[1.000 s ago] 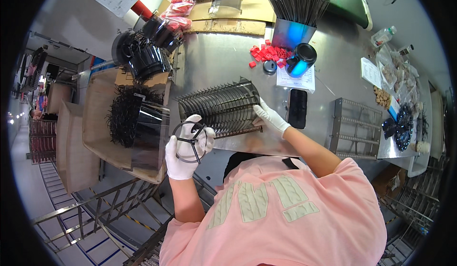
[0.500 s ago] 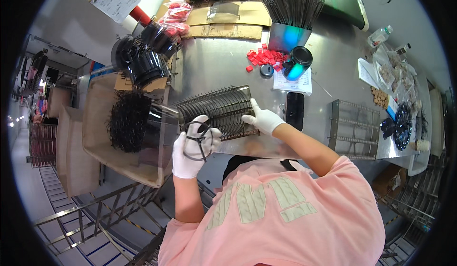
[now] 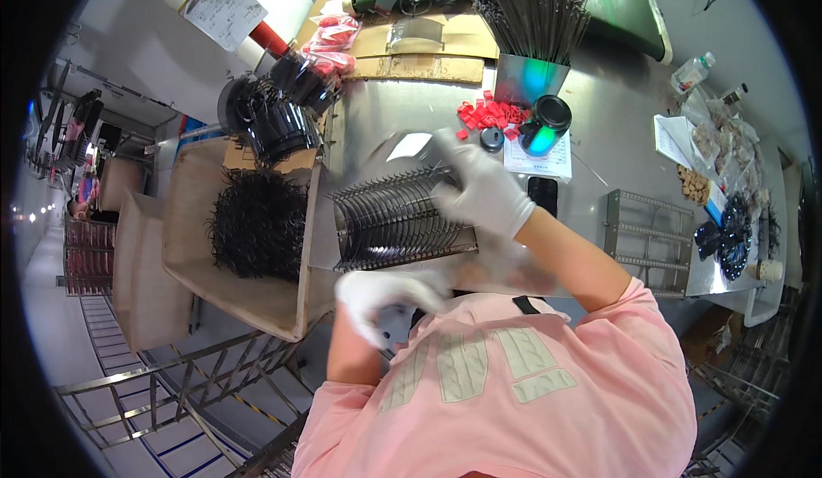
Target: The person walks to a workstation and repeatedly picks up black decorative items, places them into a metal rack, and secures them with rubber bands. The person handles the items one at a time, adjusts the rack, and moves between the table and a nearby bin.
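Note:
A metal rack (image 3: pixel 402 217) filled with a row of curved black strips lies tilted at the table's front edge. My right hand (image 3: pixel 488 191), in a white glove, is over the rack's right end. Motion smears its fingers, so I cannot tell whether they grip anything. Close to its fingertips a shiny, curved, clear sheet (image 3: pixel 409 147) shows behind the rack; whether they touch is unclear. My left hand (image 3: pixel 385 298), also gloved in white, is curled and blurred just in front of the rack, nearer to my body. What it holds, if anything, cannot be made out.
Left of the rack stands a beige bin (image 3: pixel 235 307) with a black tangled heap (image 3: pixel 257 221). Glossy black parts (image 3: pixel 278 123) are stacked behind it. Farther back are red clips (image 3: pixel 492 114), a black-lidded cup (image 3: pixel 548 123) and a metal holder (image 3: pixel 531 80) of rods. An empty rack (image 3: pixel 648 238) lies right.
My left hand has drawn back toward my body, and the black spoked ring it held no longer shows. My right hand has shifted over the rack. A clear sheet now shows behind the rack.

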Available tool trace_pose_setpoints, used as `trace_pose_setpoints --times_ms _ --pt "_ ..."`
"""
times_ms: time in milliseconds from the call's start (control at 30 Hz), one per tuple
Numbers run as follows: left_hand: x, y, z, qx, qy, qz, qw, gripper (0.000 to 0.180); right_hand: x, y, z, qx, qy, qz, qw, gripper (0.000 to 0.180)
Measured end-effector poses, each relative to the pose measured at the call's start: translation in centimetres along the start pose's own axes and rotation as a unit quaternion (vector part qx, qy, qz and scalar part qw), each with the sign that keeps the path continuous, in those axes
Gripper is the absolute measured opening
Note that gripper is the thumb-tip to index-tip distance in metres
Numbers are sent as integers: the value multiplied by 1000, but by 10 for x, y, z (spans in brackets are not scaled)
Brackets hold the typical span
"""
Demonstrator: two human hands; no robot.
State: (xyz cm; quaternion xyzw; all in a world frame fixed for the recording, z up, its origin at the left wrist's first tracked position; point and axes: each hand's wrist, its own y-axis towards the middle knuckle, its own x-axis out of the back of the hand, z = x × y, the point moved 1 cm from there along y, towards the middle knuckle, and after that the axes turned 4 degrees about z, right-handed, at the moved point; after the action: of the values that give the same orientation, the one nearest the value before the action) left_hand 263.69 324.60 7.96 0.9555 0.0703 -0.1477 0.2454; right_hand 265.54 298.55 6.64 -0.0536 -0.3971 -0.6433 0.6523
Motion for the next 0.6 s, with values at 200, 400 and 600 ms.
trace_pose_setpoints --times_ms 200,400,600 --pt "45 -139 -79 -435 -164 -724 510 55 -37 -77 -105 -395 361 122 836 64" --pt "106 -76 -57 -194 -136 -620 748 28 -75 -99 -111 -425 488 216 731 72" --pt "135 130 -67 54 298 -509 806 30 -41 -66 -80 -404 166 407 802 95"
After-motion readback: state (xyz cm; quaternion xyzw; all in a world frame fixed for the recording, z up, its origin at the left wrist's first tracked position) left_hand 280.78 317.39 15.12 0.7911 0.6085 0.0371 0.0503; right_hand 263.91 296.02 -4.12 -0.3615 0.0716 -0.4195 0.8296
